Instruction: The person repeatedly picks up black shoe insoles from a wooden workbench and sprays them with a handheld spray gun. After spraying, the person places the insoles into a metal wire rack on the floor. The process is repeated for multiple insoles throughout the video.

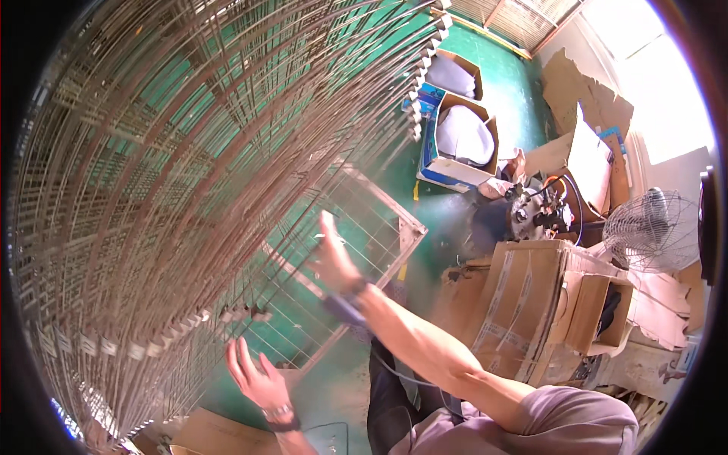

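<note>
A tall drying rack [174, 189] of many thin wire shelves fills the left side, its shelves tilted up and packed close. One wooden-framed wire shelf [390, 265] lies lower, near level, over the green floor. My left hand [258, 379] is open beside this shelf's near corner, fingers spread, with a bracelet and dark band at the wrist. Over the same shelf is my right hand [334, 254], smeared by motion. Its fingers look stretched out, close to the wires of the raised shelves, and I see nothing held.
To the right stand two open boxes of pale rounded pieces [464, 136], a machine with cables [535, 212], a large taped carton [508, 303] and a wire-caged fan [652, 227]. Flat cardboard [220, 434] lies at the lower left. Another rack [516, 23] stands at the back.
</note>
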`<move>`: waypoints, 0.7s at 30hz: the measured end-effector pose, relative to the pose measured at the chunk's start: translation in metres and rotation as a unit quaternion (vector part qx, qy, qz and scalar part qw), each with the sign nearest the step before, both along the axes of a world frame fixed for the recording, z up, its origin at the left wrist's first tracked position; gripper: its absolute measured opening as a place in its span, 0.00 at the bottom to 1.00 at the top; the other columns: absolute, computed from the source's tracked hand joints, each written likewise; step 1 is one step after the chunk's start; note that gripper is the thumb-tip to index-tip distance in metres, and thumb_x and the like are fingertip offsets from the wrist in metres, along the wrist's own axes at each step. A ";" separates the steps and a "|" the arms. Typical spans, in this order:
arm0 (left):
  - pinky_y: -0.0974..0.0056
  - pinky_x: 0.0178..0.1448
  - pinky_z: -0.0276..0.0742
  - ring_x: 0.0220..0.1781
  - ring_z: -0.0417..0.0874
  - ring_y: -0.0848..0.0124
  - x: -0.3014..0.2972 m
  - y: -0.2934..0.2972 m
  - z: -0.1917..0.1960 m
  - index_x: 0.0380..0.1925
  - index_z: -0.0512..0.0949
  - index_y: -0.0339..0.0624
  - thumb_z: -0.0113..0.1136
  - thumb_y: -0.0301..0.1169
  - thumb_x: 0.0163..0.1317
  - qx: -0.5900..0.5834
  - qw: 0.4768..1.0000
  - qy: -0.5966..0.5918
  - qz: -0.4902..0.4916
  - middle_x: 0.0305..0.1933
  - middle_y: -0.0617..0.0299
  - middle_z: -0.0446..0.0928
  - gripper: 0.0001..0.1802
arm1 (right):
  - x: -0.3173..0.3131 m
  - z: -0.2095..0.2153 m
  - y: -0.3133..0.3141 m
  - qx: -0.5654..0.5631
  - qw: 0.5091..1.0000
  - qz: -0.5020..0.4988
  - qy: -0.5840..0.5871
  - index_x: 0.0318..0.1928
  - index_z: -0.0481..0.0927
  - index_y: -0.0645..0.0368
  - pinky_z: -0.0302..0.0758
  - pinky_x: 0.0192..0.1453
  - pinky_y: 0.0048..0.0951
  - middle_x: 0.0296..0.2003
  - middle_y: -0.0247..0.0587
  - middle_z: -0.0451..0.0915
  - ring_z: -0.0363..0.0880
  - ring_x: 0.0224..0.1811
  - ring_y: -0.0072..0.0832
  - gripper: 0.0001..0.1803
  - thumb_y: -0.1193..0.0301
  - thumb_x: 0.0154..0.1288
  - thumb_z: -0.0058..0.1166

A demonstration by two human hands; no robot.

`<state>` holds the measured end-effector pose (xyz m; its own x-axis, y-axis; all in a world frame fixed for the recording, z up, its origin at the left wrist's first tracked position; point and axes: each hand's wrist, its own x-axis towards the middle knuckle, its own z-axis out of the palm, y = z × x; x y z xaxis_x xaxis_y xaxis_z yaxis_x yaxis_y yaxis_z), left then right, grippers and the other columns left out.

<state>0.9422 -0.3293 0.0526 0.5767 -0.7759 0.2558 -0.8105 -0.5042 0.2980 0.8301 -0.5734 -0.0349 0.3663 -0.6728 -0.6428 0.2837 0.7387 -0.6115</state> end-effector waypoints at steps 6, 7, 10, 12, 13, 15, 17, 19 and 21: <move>0.45 0.63 0.75 0.62 0.78 0.45 -0.039 0.075 0.003 0.61 0.76 0.34 0.60 0.27 0.65 -0.007 0.990 0.130 0.059 0.62 0.45 0.76 0.23 | 0.045 0.047 -0.035 -0.027 0.992 0.020 -0.121 0.82 0.33 0.57 0.56 0.79 0.64 0.82 0.48 0.38 0.42 0.83 0.50 0.64 0.29 0.66 0.48; 0.45 0.63 0.76 0.61 0.78 0.45 -0.042 0.078 0.000 0.61 0.76 0.34 0.59 0.28 0.66 -0.005 0.988 0.139 0.071 0.62 0.45 0.76 0.23 | 0.042 0.031 -0.033 -0.059 0.994 0.001 -0.097 0.81 0.31 0.63 0.56 0.79 0.67 0.82 0.58 0.35 0.39 0.83 0.56 0.70 0.29 0.61 0.55; 0.46 0.65 0.76 0.66 0.75 0.46 -0.029 0.050 0.035 0.69 0.70 0.39 0.60 0.35 0.70 -0.016 0.985 0.105 0.138 0.68 0.43 0.71 0.29 | 0.038 0.043 -0.045 -0.056 0.995 0.039 -0.071 0.80 0.27 0.64 0.58 0.78 0.66 0.81 0.61 0.36 0.43 0.83 0.54 0.74 0.27 0.58 0.57; 0.44 0.69 0.73 0.70 0.72 0.46 -0.010 0.025 0.057 0.73 0.65 0.39 0.60 0.46 0.70 -0.032 0.988 -0.014 0.151 0.72 0.42 0.66 0.37 | 0.044 0.051 -0.051 0.017 0.995 0.062 -0.080 0.80 0.27 0.65 0.59 0.79 0.62 0.81 0.62 0.39 0.45 0.83 0.53 0.75 0.26 0.58 0.56; 0.42 0.72 0.70 0.72 0.69 0.46 0.011 0.026 0.058 0.75 0.62 0.38 0.60 0.54 0.70 -0.033 0.981 -0.119 0.148 0.75 0.41 0.64 0.43 | 0.060 0.042 -0.039 -0.013 0.996 0.086 -0.031 0.80 0.28 0.65 0.61 0.78 0.59 0.80 0.63 0.41 0.47 0.82 0.53 0.75 0.25 0.57 0.55; 0.39 0.78 0.59 0.80 0.56 0.43 0.028 -0.017 0.073 0.78 0.56 0.39 0.64 0.57 0.66 -0.028 0.963 -0.236 0.126 0.81 0.39 0.52 0.50 | 0.042 0.011 -0.043 -0.088 0.990 0.077 0.083 0.80 0.29 0.66 0.66 0.77 0.53 0.80 0.64 0.44 0.51 0.81 0.54 0.76 0.23 0.56 0.53; 0.37 0.81 0.52 0.83 0.48 0.41 0.048 -0.034 0.071 0.80 0.51 0.40 0.65 0.60 0.64 -0.032 0.967 -0.222 0.124 0.82 0.35 0.44 0.56 | 0.028 0.024 -0.030 -0.082 0.991 0.104 0.035 0.80 0.47 0.65 0.69 0.73 0.44 0.76 0.64 0.58 0.63 0.76 0.53 0.60 0.35 0.66 0.56; 0.36 0.82 0.47 0.84 0.42 0.38 0.057 -0.048 0.059 0.81 0.45 0.40 0.65 0.63 0.62 -0.043 0.964 -0.238 0.113 0.82 0.31 0.37 0.61 | -0.006 0.003 -0.025 -0.138 0.970 0.197 -0.018 0.80 0.46 0.65 0.60 0.80 0.43 0.80 0.57 0.52 0.54 0.81 0.48 0.60 0.32 0.68 0.49; 0.34 0.82 0.45 0.84 0.38 0.35 0.064 -0.058 0.040 0.81 0.39 0.38 0.65 0.65 0.61 -0.054 0.949 -0.292 0.104 0.82 0.27 0.33 0.65 | -0.055 -0.030 -0.006 -0.234 0.910 0.336 0.070 0.74 0.66 0.64 0.69 0.75 0.44 0.72 0.60 0.67 0.69 0.73 0.51 0.47 0.39 0.69 0.51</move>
